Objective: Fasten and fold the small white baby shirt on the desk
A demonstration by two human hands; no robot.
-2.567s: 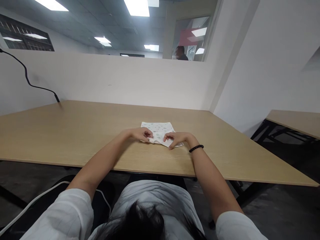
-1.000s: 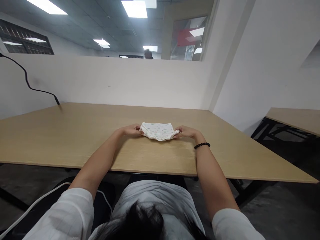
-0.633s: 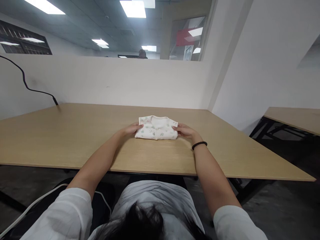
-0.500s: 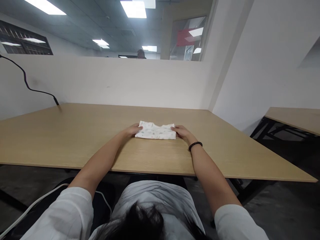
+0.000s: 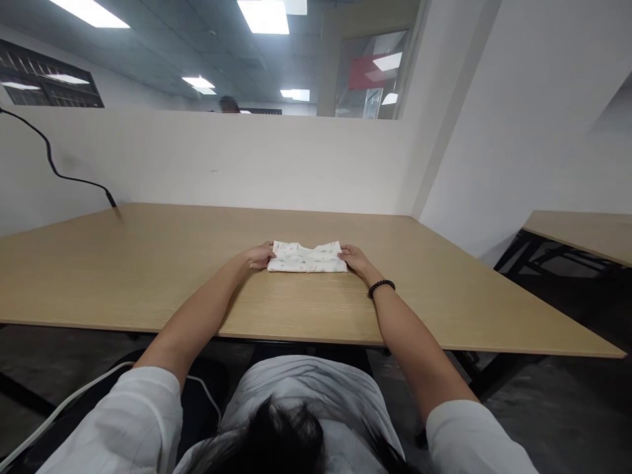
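Note:
A folded white cloth garment (image 5: 307, 259) with small pale prints lies on the wooden table (image 5: 197, 230), its long side running left to right. A dip shows in the middle of its far edge. My left hand (image 5: 260, 255) pinches the garment's left end between thumb and fingers. At the opposite end, my right hand (image 5: 353, 257) grips the right edge, with the thumb on top. The fingertips under the cloth are hidden on both sides. A black beaded bracelet (image 5: 382, 288) circles my right wrist.
A white partition (image 5: 276, 164) rises along the table's far edge, with a window above it. On the left, a black cable (image 5: 74, 179) hangs down to the table. Another table (image 5: 582, 230) stands at the right. A white cord (image 5: 74, 395) runs beside my left arm.
Both hands still hold the garment's ends. Its far corners have shifted slightly, and my right hand has moved a little left. A person's head behind the window has moved left.

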